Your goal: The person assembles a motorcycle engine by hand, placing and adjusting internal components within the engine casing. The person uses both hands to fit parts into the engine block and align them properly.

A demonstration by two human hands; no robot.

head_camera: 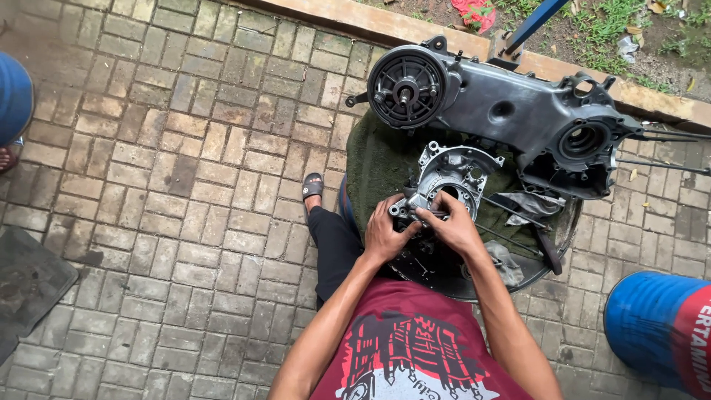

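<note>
Grey metal engine casing [453, 172], greasy, both hands [385, 233] gripping

Both hands on a small grey metal engine cover [449, 180]: left hand [384, 235] grips its near edge, right hand [454, 226] rests on top. It sits in a round tray [557, 244], big engine case [511, 111] just behind, brick paving [185, 185] all around.

A small grey cast-metal engine cover [450, 178], dull and grimy, with a round central opening and bolt lugs around its rim, stands tilted on the dark green cloth [378, 159] near the round tray's [566, 226] near edge.
</note>
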